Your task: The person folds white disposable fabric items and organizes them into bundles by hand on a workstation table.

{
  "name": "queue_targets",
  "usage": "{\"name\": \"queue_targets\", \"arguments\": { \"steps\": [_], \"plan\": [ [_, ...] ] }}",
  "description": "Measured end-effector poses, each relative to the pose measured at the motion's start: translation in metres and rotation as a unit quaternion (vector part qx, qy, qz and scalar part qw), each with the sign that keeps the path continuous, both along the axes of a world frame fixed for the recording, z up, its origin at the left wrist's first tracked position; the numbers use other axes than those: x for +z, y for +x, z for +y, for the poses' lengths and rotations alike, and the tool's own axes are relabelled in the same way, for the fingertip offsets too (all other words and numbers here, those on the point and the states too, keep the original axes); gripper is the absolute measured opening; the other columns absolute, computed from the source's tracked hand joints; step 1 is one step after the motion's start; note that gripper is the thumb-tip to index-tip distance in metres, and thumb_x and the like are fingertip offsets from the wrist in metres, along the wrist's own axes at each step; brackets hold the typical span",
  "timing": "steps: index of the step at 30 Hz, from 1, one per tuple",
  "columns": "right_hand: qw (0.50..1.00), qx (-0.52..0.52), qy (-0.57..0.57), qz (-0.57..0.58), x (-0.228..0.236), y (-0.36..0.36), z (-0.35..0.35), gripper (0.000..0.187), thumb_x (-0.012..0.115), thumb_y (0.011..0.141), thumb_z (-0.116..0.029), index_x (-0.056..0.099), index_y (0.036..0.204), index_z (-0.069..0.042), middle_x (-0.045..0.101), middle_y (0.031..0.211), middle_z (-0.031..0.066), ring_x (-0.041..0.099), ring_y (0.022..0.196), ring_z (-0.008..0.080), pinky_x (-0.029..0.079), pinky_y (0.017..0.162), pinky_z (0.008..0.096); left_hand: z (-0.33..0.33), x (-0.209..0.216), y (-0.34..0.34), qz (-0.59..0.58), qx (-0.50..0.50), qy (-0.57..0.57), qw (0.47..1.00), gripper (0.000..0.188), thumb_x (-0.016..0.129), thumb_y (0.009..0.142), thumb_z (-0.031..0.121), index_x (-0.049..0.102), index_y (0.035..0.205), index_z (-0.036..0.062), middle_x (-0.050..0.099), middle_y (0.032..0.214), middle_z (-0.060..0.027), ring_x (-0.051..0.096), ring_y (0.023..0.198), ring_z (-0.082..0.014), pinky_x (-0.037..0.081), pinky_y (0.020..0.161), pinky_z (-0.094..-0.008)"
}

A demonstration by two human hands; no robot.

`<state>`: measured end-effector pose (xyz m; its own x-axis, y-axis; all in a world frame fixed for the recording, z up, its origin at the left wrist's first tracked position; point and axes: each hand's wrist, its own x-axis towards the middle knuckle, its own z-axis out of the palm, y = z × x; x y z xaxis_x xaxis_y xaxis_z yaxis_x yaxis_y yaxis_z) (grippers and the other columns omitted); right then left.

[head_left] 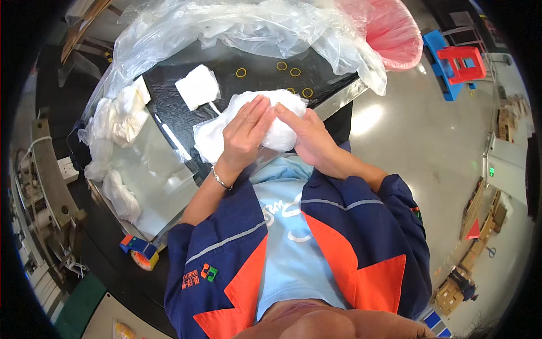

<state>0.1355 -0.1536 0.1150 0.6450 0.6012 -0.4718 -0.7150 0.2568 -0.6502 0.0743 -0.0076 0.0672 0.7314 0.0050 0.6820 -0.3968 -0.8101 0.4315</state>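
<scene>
Both hands press on a white cloth bundle (pixel 265 127) at the near edge of the black work table (pixel 180 121). Left hand (pixel 247 131): fingers extended and held together, palm down, flat on the top of the bundle; the hand is not clenched and does not enclose the material. A metal bracelet (pixel 221 179) sits on the left wrist. Right hand (pixel 307 135): fingers extended toward the left hand, fingertips touching the bundle's upper right part, palm cupped against its right side. The two sets of fingertips nearly meet over the middle of the bundle. Whether either thumb pinches the fabric underneath cannot be determined.

Bundle condition: soft, white, rumpled, loosely gathered, with one wrinkled flap spread out to the lower left below the left hand. It lies directly in front of the person's chest.

Surrounding items: a folded white square cloth (pixel 197 86) lies flat on the table, beyond and left of the bundle, apart from it. Several yellow rubber bands (pixel 241 72) are scattered on the dark surface beyond the hands. A heap of clear plastic sheeting (pixel 254 25) covers the far side of the table. Bagged white cloth pieces (pixel 116 118) are stacked along the left edge. A roll of tape (pixel 144 257) rests at the lower left corner.
</scene>
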Motion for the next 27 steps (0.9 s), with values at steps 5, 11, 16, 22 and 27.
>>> {"name": "queue_targets", "arguments": {
  "steps": [5, 11, 16, 22, 27],
  "plan": [
    [0.998, -0.031, -0.018, -0.043, -0.020, 0.007, -0.006, 0.029, 0.065, 0.089, -0.012, 0.061, 0.115, 0.002, 0.066, 0.105, 0.0065, 0.064, 0.090, 0.0133, 0.052, 0.077, 0.0298, -0.006, -0.004, 0.006, 0.008, -0.013, -0.012, 1.000, 0.029, 0.062, 0.076, 0.008, 0.069, 0.104, 0.0010, 0.059, 0.124, -0.0212, 0.058, 0.116, -0.0353, 0.047, 0.097, -0.0458],
    [0.947, 0.060, -0.140, -0.282, -0.008, 0.034, -0.023, 0.021, 0.064, 0.088, -0.006, 0.066, 0.108, 0.003, 0.069, 0.099, 0.0062, 0.063, 0.089, 0.0112, 0.051, 0.076, 0.0262, 0.016, -0.010, -0.008, 0.047, -0.061, -0.161, 0.984, 0.094, 0.078, 0.071, 0.048, 0.037, 0.142, 0.0011, 0.029, 0.150, -0.0240, 0.026, 0.141, -0.0382, 0.019, 0.114, -0.0477],
    [0.963, 0.172, -0.012, -0.208, 0.007, 0.034, -0.037, 0.022, 0.068, 0.084, -0.002, 0.067, 0.106, 0.002, 0.069, 0.100, 0.0061, 0.064, 0.087, 0.0115, 0.051, 0.078, 0.0275, 0.051, -0.020, 0.011, 0.115, -0.095, -0.704, 0.694, 0.080, 0.030, 0.095, 0.062, 0.026, 0.145, -0.0014, 0.036, 0.146, -0.0221, 0.033, 0.138, -0.0280, 0.030, 0.110, -0.0441],
    [0.952, 0.195, -0.059, -0.230, -0.007, 0.043, -0.022, 0.021, 0.067, 0.087, -0.004, 0.066, 0.107, 0.002, 0.069, 0.097, 0.0051, 0.063, 0.086, 0.0106, 0.050, 0.075, 0.0258, 0.039, -0.025, 0.000, 0.176, -0.445, -0.848, 0.227, 0.114, 0.018, 0.076, 0.087, 0.038, 0.138, -0.0066, 0.047, 0.138, -0.0223, 0.046, 0.128, -0.0323, 0.034, 0.108, -0.0460],
    [0.946, 0.141, -0.089, -0.278, -0.020, 0.038, -0.015, 0.022, 0.065, 0.089, -0.006, 0.065, 0.109, 0.004, 0.068, 0.099, 0.0055, 0.062, 0.087, 0.0098, 0.050, 0.075, 0.0254, 0.040, -0.033, -0.022, 0.197, -0.248, -0.782, 0.536, 0.067, 0.058, 0.090, 0.051, 0.049, 0.131, -0.0014, 0.057, 0.127, -0.0160, 0.057, 0.114, -0.0226, 0.043, 0.101, -0.0397]
  ]
}}
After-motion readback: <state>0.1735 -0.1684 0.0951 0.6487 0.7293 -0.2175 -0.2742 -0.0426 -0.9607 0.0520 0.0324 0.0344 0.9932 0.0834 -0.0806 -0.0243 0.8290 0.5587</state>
